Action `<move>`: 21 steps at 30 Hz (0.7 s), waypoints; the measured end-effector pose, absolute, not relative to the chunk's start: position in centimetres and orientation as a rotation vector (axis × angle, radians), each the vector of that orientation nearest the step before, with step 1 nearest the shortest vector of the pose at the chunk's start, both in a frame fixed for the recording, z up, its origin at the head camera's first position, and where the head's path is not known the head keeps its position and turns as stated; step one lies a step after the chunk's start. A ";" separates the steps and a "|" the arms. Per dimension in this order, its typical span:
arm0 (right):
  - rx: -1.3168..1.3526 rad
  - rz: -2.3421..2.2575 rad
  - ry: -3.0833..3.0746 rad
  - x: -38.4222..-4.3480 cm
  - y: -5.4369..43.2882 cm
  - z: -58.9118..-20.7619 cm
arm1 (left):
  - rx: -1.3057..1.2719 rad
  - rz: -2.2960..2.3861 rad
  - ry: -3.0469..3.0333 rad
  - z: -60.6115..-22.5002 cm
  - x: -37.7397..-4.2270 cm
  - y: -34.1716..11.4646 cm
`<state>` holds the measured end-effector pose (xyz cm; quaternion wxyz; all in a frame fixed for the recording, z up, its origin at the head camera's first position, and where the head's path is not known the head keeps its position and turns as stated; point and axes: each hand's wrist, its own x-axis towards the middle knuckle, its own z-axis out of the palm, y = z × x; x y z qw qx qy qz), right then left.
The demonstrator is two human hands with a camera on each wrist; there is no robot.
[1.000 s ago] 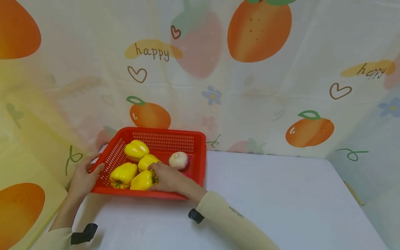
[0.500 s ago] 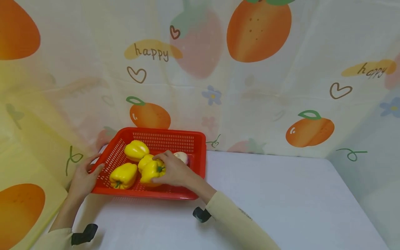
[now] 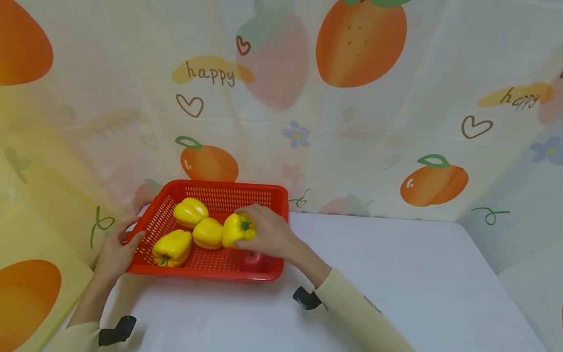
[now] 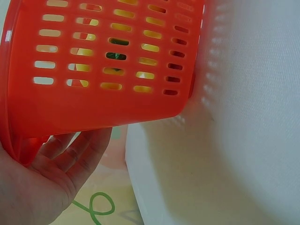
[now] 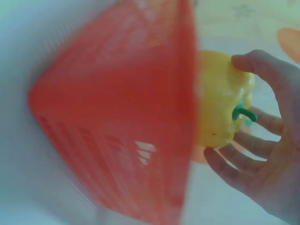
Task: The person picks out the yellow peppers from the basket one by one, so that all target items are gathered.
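Note:
My right hand [image 3: 273, 231] grips a yellow bell pepper [image 3: 237, 230] with a green stem, held up over the right half of a red plastic basket [image 3: 211, 272]. In the right wrist view the thumb and fingers wrap the pepper [image 5: 224, 98] from its stem side. My left hand [image 3: 115, 250] holds the basket's left rim; in the left wrist view its fingers [image 4: 89, 150] reach behind that rim. Three more yellow peppers lie inside: one at the back [image 3: 191, 212], one in the middle [image 3: 208, 233], one at the front left [image 3: 172, 248].
A red round fruit [image 3: 252, 261], perhaps an apple, lies in the basket's front right corner, partly below my right hand. The basket stands on a white table [image 3: 387, 274], near a printed cloth backdrop [image 3: 352, 122] at the back.
My right hand has lifted the yellow bell pepper from the basket's front and moved it right and up. The red fruit shows now, while the white bulb is hidden. The left hand stays put.

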<state>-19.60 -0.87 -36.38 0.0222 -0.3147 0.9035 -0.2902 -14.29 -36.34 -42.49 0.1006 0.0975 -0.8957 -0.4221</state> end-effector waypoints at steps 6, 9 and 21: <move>-0.915 -1.030 2.866 -20.6 2.6 -34.4 | 0.290 -1.236 -2.643 -42.5 -14.3 -36.4; -0.855 -1.111 2.868 -21.2 4.3 -33.6 | 0.307 -1.239 -2.651 -42.6 -14.3 -36.4; -0.728 -1.056 2.922 -22.7 9.0 -32.3 | 0.329 -1.235 -2.672 -42.5 -14.2 -36.4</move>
